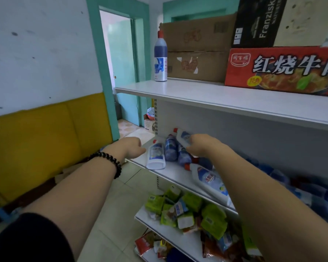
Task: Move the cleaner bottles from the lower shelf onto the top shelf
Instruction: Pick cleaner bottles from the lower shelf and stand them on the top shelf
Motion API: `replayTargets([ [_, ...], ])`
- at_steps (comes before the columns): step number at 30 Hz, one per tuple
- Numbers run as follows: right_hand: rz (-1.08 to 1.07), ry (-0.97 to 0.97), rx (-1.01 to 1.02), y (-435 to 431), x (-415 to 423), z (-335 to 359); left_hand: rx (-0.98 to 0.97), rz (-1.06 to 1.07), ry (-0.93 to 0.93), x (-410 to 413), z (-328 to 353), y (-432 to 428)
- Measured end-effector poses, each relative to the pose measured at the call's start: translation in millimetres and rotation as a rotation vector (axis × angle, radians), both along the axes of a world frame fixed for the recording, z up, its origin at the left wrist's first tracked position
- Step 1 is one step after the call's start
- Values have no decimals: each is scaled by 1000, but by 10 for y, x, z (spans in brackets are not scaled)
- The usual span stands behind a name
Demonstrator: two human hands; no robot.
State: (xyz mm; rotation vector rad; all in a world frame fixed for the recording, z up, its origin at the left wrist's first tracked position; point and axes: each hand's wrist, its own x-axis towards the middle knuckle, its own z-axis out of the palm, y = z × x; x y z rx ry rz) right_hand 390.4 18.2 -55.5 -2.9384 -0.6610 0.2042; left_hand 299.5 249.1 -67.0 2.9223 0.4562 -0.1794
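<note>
The right hand [201,146] is reaching in over the left end of the lower shelf [170,173] and curling its fingers round a rear white bottle [182,136], whose red cap is pointing up and left towards the shelf's back panel. The left hand [133,148], with a bead bracelet [112,163] sitting on its wrist, is hovering at the shelf's left edge, just beside a front-left white bottle [156,155] that is lying on its side near the front corner; its fingers are curling inward, but I cannot tell whether they are gripping anything. Two blue bottles [170,148] are lying side by side between the two hands, and a third white bottle [209,178] is lying along the front edge, partly under the right forearm. One upright blue bottle [161,55] is standing at the left end of the top shelf [197,95], touching or just beside the cardboard boxes [197,50], with a red carton [282,69] sitting farther right. Green packets [189,203] are lying heaped on the shelf below.
</note>
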Motion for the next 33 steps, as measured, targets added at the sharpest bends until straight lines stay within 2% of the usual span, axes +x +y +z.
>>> replayTargets([
  [4, 30, 29, 28, 232, 367, -148, -39, 29, 19, 357, -132, 88],
  [16, -71, 98, 108, 806, 931, -666, -201, 15, 76, 1220, -640, 452],
  [21, -161, 144, 113, 1097, 1079, -912, -363, 63, 81, 1391, -832, 455],
  [25, -173, 193, 42, 1296, 1152, -1064, -588, 161, 117, 1493, -989, 423],
  [28, -219, 166, 29, 1372, 1248, -1155, -782, 269, 90, 1567, -1161, 417],
  [33, -304, 126, -17, 1449, 1333, -1308, -952, 385, 131, 1641, -1251, 458],
])
